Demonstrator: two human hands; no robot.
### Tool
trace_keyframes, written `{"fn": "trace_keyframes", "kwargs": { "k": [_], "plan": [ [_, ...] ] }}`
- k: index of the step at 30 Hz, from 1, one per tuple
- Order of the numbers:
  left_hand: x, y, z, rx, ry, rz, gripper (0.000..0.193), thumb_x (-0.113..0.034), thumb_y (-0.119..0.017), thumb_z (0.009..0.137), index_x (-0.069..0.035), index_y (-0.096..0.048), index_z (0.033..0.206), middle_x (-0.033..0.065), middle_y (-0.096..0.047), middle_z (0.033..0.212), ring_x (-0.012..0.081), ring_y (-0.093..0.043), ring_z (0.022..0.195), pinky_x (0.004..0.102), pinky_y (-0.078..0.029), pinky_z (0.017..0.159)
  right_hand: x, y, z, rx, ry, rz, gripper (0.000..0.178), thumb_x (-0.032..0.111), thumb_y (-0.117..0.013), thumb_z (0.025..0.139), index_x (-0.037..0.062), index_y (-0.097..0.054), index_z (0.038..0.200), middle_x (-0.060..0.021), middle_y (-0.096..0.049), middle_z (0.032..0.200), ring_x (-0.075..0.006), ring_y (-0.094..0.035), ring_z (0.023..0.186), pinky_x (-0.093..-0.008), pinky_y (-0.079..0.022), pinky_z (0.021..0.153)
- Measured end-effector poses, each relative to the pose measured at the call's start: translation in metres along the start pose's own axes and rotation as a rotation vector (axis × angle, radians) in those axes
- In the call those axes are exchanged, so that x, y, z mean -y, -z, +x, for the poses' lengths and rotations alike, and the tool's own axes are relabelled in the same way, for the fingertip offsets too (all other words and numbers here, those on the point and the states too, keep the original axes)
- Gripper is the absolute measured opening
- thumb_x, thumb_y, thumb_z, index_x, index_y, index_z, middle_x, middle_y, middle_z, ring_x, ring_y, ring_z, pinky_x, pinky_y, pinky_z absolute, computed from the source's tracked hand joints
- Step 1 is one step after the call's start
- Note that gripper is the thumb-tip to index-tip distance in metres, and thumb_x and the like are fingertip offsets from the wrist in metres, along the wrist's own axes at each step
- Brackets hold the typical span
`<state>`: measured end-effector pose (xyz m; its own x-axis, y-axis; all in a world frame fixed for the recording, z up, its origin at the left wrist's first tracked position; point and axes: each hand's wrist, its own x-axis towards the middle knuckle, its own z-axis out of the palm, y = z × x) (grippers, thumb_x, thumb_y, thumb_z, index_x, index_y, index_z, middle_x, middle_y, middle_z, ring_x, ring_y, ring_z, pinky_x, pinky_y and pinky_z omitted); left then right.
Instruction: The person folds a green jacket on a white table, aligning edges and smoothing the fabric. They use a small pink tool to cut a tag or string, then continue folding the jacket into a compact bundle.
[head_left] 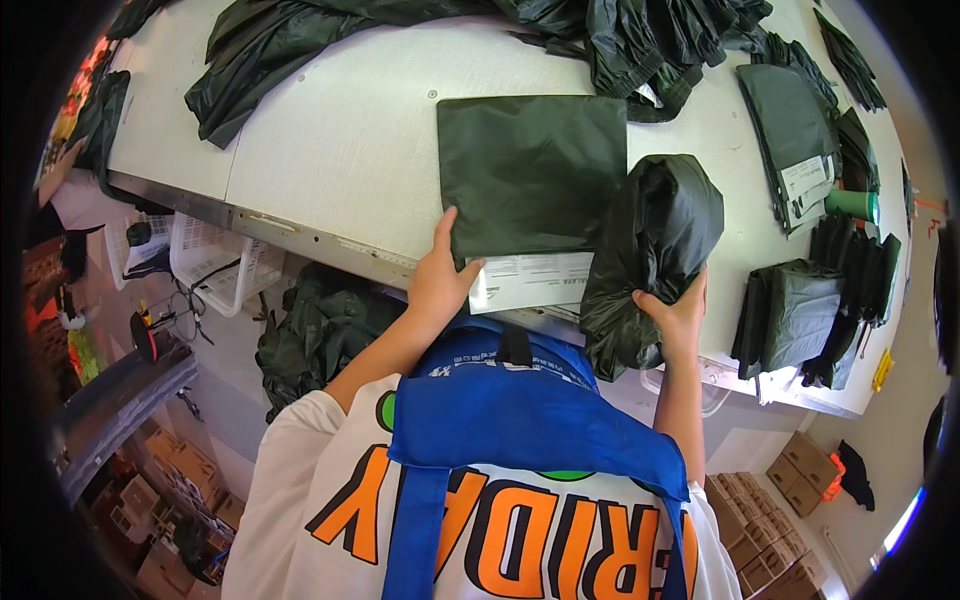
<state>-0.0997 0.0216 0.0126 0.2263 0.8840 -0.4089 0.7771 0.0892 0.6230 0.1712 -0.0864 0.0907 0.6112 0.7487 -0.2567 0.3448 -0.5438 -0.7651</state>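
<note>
A flat, square dark green fabric pouch lies on the white table before me. A white printed strip shows along its near edge. My left hand grips the pouch's near left corner, its index finger along the side and its thumb on the strip. In my right hand is a rolled, folded bundle of shiny dark green fabric, with the thumb pressed on its front. The bundle stands against the pouch's right edge and covers part of it. Some fingers of my right hand are hidden behind the bundle.
Loose dark green fabric lies along the far side. Stacked pouches and folded packs stand at right, near a green cylinder. White baskets sit below the metal table edge. A co-worker's hand shows far left.
</note>
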Motion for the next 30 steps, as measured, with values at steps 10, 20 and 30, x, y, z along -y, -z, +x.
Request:
{"fn": "trace_keyframes", "kwargs": {
  "k": [10, 20, 30],
  "plan": [
    [0.017, 0.010, 0.048, 0.058, -1.048, 0.465, 0.034, -0.009, -0.056, 0.075, -0.014, -0.061, 0.109, 0.0073, -0.055, 0.095, 0.0260, -0.055, 0.089, 0.0355, -0.047, 0.072, 0.001, 0.025, -0.007, 0.309, 0.214, -0.433, 0.092, 0.012, -0.075, 0.057, -0.0057, -0.031, 0.136, -0.0291, -0.061, 0.104, -0.0421, -0.060, 0.098, -0.0399, -0.047, 0.088],
    [-0.061, 0.048, 0.046, 0.074, -1.173, 0.071, 0.047, 0.009, -0.054, 0.077, -0.008, -0.059, 0.120, 0.0099, -0.056, 0.112, 0.0289, -0.056, 0.098, 0.0360, -0.048, 0.085, 0.038, 0.005, -0.001, 0.792, 0.399, -0.626, 0.086, 0.012, -0.072, 0.057, 0.0023, -0.034, 0.134, -0.0257, -0.061, 0.093, -0.0449, -0.058, 0.089, -0.0460, -0.048, 0.078],
    [-0.104, 0.032, -0.015, -0.282, -1.179, -0.030, 0.027, 0.001, -0.062, 0.075, 0.000, -0.064, 0.102, 0.0101, -0.056, 0.098, 0.0272, -0.055, 0.087, 0.0346, -0.049, 0.075, 0.029, -0.025, -0.007, 0.217, 0.033, -0.388, 0.091, 0.016, -0.076, 0.059, -0.0008, -0.028, 0.136, -0.0315, -0.062, 0.099, -0.0468, -0.059, 0.097, -0.0445, -0.048, 0.085]
  ]
}}
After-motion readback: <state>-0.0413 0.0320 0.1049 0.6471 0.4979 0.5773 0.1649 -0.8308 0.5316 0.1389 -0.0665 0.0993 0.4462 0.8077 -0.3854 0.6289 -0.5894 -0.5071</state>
